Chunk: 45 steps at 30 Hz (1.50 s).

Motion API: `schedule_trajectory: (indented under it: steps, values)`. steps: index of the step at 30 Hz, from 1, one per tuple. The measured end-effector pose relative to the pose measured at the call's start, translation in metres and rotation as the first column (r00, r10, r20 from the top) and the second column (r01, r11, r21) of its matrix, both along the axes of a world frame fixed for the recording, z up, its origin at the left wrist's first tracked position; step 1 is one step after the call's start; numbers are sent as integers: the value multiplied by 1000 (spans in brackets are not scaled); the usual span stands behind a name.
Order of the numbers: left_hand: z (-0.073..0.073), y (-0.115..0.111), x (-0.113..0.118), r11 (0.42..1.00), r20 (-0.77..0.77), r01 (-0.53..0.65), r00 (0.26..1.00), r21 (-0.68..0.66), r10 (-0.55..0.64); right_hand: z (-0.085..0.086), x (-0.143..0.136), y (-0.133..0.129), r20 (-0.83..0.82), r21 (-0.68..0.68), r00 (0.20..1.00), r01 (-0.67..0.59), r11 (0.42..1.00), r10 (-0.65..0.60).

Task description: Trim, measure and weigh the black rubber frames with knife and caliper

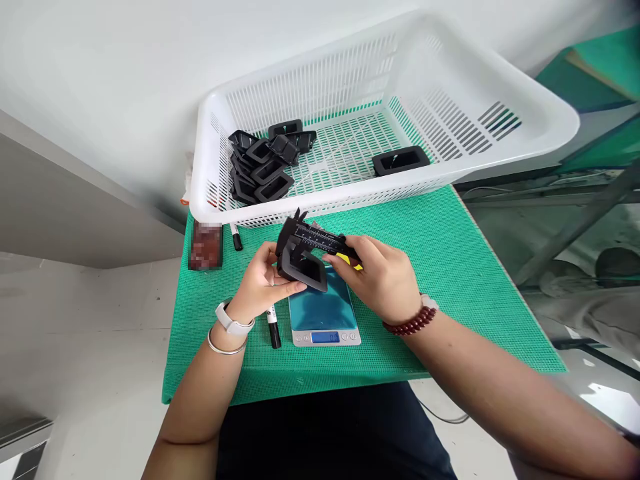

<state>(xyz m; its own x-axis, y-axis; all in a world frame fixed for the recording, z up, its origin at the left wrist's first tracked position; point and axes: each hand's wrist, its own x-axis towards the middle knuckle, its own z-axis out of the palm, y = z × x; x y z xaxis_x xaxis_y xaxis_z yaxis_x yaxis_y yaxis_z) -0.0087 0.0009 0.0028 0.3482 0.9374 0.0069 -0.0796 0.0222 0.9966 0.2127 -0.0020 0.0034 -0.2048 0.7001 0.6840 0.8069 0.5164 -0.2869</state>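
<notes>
My left hand (265,283) is closed on a black rectangular plastic frame (313,281), holding it tilted above the scale. A black caliper (315,235) with white markings is in my right hand (380,273), its jaws at the left side of the frame. Whether the jaws press on the frame I cannot tell. Beneath both hands lies a digital scale (323,310) with a blue-green plate; its display seems to read zero. Beside the scale is a black-and-white marker (273,327), partly hidden by my left hand. Something yellow (350,260) shows behind my right fingers.
A large white slatted basket (320,207) stands across the back. Several black frames (265,160) are piled at its left, and one frame (401,160) lies apart at the right. A dark red box (205,245) and another marker (236,237) sit on the green mat (425,227).
</notes>
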Motion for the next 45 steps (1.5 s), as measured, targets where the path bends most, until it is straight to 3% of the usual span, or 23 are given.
schedule_trajectory:
  steps: [18, 23, 26, 29, 35, 45]
  values:
    - [4, 1, 1, 1000, 63, -1, 998, -27, 3, 3, -2, -2, 47, 29, 996, 71, 997, -73]
    - [5, 0, 0, 997, 52, 40, 998, -61, -37, 0, 0, 0, 14, 20, 987, 161, 987, -161]
    - [3, -1, -3, 983, 71, 135, 989, -123, -127, -1, 3, 1, -14, 29, 983, 185, 982, -184]
    - [2, -1, -6, 959, 111, 207, 976, -193, -188, 1, 5, 2, -45, 26, 988, 151, 988, -149]
    - [7, -2, -7, 932, 218, 194, 967, -306, -130, 4, 4, 0, -22, 10, 997, 74, 997, -74]
    - [5, -1, -8, 930, 267, 164, 961, -329, -75, 4, 3, 0, -28, 21, 1000, 5, 1000, -4]
